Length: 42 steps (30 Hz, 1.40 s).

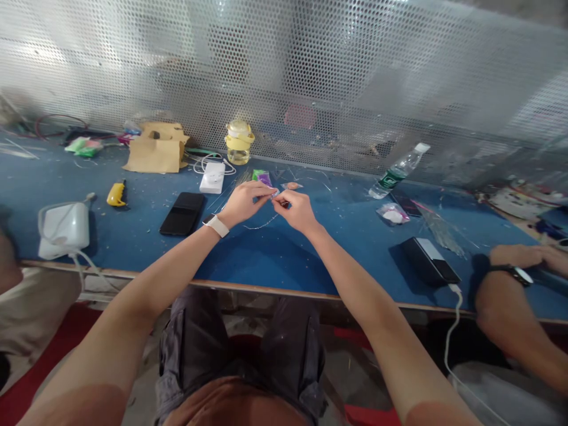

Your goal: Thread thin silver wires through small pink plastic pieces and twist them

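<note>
My left hand [247,201] and my right hand [294,208] meet over the middle of the blue table, fingertips pinched close together. Between them is a small, shiny, whitish piece [275,193], too small to name; both hands grip it. A thin twisted wire [264,225] trails below the fingers towards the left. Just behind the hands lie a purple packet [264,179] and a green packet [256,174]. A small packet with an orange-pink content [291,186] rests behind my right hand. A band with a watch [216,225] is on my left wrist.
Left of my hands lie a black phone [182,213], a white power bank [213,177] and a yellow cutter [116,194]. A yellow-lidded jar [239,142] stands behind. Rightward are a tilted bottle [398,171], a black box [429,262] with a cable, and a co-worker's arm [510,307].
</note>
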Each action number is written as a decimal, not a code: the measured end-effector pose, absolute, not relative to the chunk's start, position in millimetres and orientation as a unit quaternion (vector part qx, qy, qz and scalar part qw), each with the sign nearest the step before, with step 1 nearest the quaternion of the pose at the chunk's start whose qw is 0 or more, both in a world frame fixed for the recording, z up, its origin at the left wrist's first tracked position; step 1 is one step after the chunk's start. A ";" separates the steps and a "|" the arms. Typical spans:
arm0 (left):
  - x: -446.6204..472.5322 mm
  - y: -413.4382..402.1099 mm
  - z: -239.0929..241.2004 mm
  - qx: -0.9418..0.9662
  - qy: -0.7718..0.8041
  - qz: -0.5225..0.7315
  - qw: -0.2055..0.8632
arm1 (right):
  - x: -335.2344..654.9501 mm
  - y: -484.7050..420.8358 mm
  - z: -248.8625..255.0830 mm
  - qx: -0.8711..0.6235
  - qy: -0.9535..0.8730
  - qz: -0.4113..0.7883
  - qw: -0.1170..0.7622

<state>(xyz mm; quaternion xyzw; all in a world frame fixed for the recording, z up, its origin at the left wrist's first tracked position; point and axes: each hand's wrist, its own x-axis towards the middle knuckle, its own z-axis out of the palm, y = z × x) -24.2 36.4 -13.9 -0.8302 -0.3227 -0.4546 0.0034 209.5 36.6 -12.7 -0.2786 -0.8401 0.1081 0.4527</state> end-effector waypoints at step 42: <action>-26.0 42.0 -13.6 -0.808 -0.341 -0.455 -0.157 | 216.2 39.5 -12.7 -0.290 -0.861 0.081 0.411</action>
